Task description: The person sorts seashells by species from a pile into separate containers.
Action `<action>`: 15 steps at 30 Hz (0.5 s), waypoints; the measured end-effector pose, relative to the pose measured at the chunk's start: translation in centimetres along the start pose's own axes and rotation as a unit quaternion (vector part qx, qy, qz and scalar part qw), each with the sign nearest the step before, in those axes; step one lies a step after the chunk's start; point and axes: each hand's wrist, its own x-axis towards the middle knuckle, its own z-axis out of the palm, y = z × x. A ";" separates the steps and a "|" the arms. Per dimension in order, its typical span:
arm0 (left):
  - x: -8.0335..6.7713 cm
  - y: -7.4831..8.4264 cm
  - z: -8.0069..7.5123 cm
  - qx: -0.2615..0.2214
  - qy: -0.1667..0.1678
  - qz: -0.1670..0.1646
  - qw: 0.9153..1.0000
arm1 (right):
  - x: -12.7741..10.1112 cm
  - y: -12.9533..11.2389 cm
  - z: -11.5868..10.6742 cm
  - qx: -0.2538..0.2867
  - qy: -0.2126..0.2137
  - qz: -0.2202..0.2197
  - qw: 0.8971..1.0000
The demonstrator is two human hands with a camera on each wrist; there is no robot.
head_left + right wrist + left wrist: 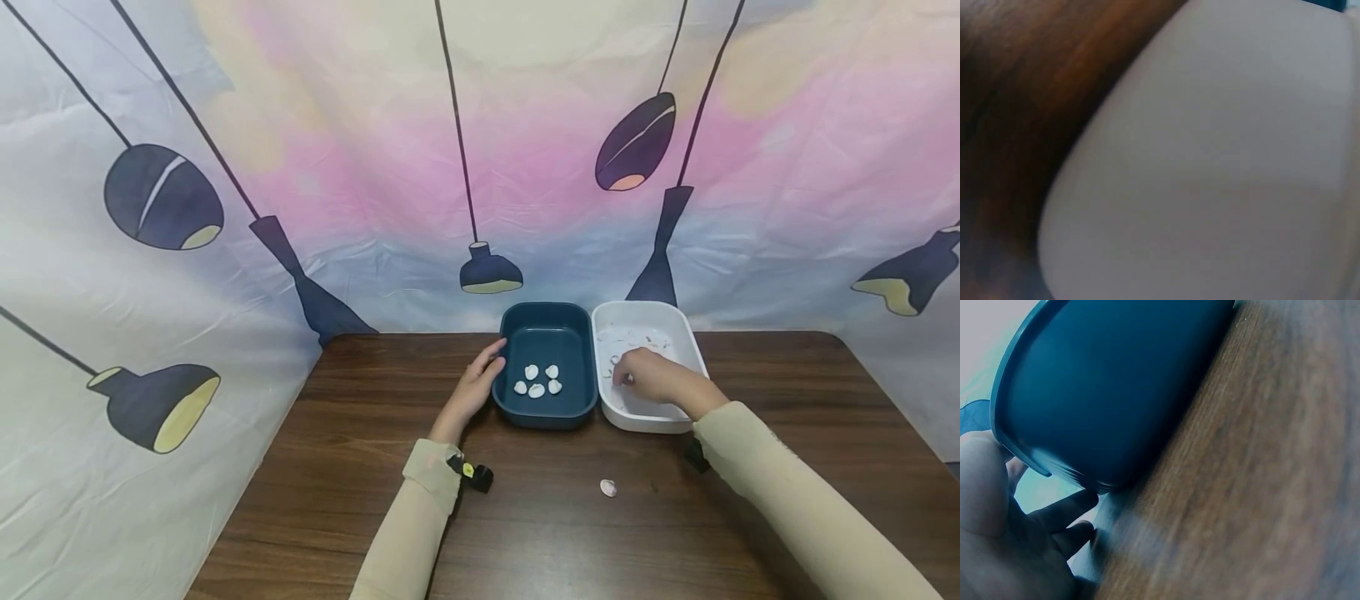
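Head camera high, facing forward-down over wooden table (pixel 525 533). Left wrist camera low, very near blue tub (pixel 1116 387) outer wall. Right wrist camera pressed close to white tub (pixel 1210 187). Both tubs shared with head view.

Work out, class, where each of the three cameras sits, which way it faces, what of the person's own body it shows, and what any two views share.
Head: worn high, looking forward and down at the table; shows both sleeved arms, left hand on the blue tub, right hand in the white tub.
Left wrist: low by the table, facing the blue tub's outer wall; palm and fingers show.
Right wrist: close against the white tub's outer wall; no body shows.
Shared: each wrist view's tub and the wooden tabletop also appear in the head view.
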 end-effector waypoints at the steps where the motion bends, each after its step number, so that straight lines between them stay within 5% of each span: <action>1: 0.0 0.0 0.0 -0.002 -0.002 0.003 1.000 | 0.1 0.2 0.2 -0.001 -0.001 0.002 1.000; 15: -0.1 0.1 -0.2 -0.008 -0.014 0.012 1.000 | 0.0 1.2 1.1 0.004 0.009 0.071 0.997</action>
